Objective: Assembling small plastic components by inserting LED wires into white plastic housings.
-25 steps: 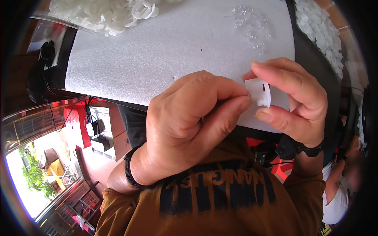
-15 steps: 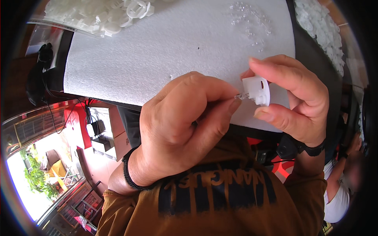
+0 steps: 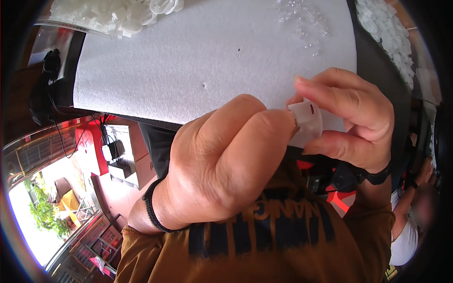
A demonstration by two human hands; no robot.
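Two hands meet above the near edge of a white foam sheet (image 3: pixel 198 61) laid over a dark table (image 3: pixel 377 66). The right hand (image 3: pixel 351 118) pinches a small white plastic piece (image 3: pixel 307 123) between thumb and forefingers; the left hand (image 3: pixel 226 160) is curled closed, its fingertips pressed to that piece. Heaps of white plastic parts (image 3: pixel 118 14) lie at the far left and right, clear little parts (image 3: pixel 302 23) between them. Whatever the left fingertips pinch is hidden. Another person (image 3: pixel 415 207), blurred, sits at the right edge.
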